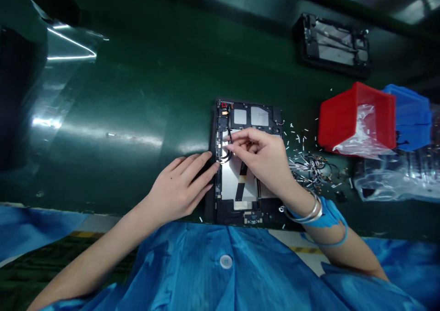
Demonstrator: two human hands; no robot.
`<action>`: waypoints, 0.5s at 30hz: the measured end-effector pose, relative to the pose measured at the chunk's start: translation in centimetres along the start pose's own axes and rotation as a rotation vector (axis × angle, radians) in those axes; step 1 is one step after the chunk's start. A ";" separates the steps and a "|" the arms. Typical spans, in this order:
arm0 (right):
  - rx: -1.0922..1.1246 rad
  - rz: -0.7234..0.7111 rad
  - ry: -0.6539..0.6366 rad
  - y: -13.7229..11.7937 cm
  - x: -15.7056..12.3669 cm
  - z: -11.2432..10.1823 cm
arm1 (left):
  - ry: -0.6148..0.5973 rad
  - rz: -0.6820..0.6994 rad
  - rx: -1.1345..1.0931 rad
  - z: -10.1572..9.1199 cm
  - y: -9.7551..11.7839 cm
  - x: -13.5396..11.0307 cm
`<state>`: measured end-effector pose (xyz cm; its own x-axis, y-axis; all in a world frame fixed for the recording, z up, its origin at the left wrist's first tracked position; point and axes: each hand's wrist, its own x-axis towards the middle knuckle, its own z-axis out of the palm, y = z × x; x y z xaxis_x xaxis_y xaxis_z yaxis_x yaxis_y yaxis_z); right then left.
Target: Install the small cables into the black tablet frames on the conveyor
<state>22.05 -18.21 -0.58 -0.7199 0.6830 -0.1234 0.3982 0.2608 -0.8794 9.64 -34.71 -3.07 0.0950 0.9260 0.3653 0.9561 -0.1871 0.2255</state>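
An opened tablet [246, 118] lies back-side up on the green belt, its black frame, white battery area and small boards showing. My left hand [180, 187] rests flat on the tablet's left edge, fingers stretched out and together, fingertips touching the frame. My right hand [264, 157] hovers over the tablet's middle, thumb and forefinger pinched on a thin black cable [227, 151] that loops down the left side of the board. Silver bangles and a blue wrist strap [314, 212] circle my right wrist.
A red bin [357, 114] lined with clear plastic and a blue bin [412, 114] stand at the right. Loose thin cables [311, 169] and white scraps lie beside the tablet. Another opened device [333, 43] sits further up the belt. Clear plastic bags [398, 178] lie at far right.
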 end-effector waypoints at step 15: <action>-0.239 -0.047 -0.195 -0.5 2.7 -2.5 | -0.060 -0.041 -0.041 -0.5 0.3 0.4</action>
<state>21.34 -14.82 0.66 -0.8273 0.5282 -0.1912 0.4672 0.4580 -0.7563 9.83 -34.55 -2.41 0.0734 0.9509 0.3006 0.9475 -0.1605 0.2765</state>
